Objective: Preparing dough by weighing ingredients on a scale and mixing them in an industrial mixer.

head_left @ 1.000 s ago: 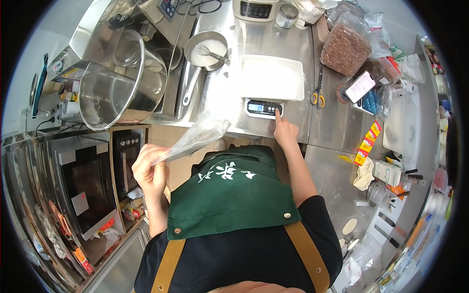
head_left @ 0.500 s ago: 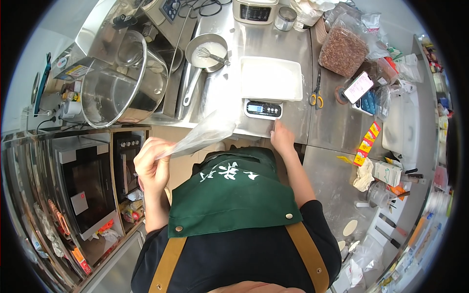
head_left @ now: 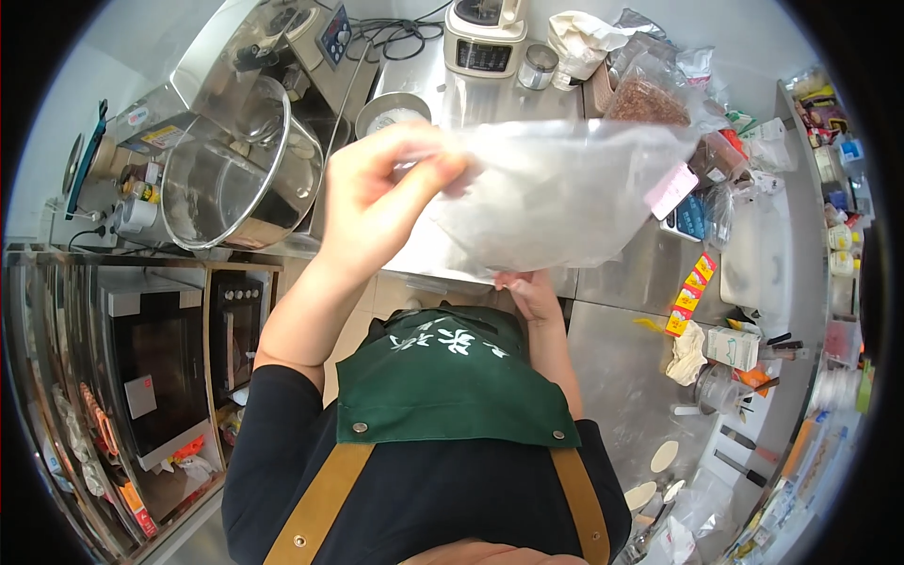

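Note:
My left hand (head_left: 381,202) is raised in front of the camera and pinches the top edge of a clear plastic bag (head_left: 556,193). The bag hangs spread out and looks empty. It hides the middle of the steel counter (head_left: 617,377), including the white scale seen earlier. My right hand (head_left: 527,290) is lower, at the bag's bottom edge near the counter front, and touches the bag; whether it grips it is unclear. A green apron with tan straps covers my chest below.
A large steel mixing bowl (head_left: 235,179) sits in a machine at the left. A small bowl of white powder (head_left: 391,111), a blender base (head_left: 483,38) and bags of brown grain (head_left: 650,89) stand at the back. Packets and a box (head_left: 733,347) crowd the right. Ovens (head_left: 141,377) stand lower left.
My left hand lifted the bag from waist height up in front of the camera, and it spread open. My right hand left the scale's panel and went to the bag's lower edge.

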`<move>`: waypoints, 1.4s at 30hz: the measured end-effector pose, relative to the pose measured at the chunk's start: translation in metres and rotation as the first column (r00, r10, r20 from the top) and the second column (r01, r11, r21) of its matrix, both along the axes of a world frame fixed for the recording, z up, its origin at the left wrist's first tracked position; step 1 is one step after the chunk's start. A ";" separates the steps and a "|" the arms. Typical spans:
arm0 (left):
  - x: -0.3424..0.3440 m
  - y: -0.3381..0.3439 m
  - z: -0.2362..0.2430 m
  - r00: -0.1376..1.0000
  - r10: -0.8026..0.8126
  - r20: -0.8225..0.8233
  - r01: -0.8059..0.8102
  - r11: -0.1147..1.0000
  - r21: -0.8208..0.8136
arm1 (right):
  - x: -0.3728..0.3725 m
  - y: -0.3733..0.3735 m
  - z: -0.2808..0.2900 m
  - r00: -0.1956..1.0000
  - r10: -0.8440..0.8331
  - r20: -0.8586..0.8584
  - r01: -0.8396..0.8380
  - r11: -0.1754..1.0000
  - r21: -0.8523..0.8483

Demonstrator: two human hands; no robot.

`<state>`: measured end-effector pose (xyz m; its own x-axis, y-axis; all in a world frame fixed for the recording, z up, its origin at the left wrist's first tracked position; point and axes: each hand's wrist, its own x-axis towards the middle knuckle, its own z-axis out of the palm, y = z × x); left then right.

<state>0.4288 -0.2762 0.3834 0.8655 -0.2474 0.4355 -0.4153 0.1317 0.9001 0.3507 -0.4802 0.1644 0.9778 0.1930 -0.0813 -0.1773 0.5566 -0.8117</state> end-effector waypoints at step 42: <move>0.145 -0.059 -0.191 0.993 -0.116 -0.035 0.114 0.807 0.579 | 0.011 -0.147 0.090 0.883 -0.429 0.191 0.270 0.130 -0.954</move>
<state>0.5740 -0.3347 0.1920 0.8141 -0.5519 0.1810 -0.4319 -0.3669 0.8239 0.3614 -0.6276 0.2547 0.8843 -0.4667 -0.0160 -0.3183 -0.5773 -0.7519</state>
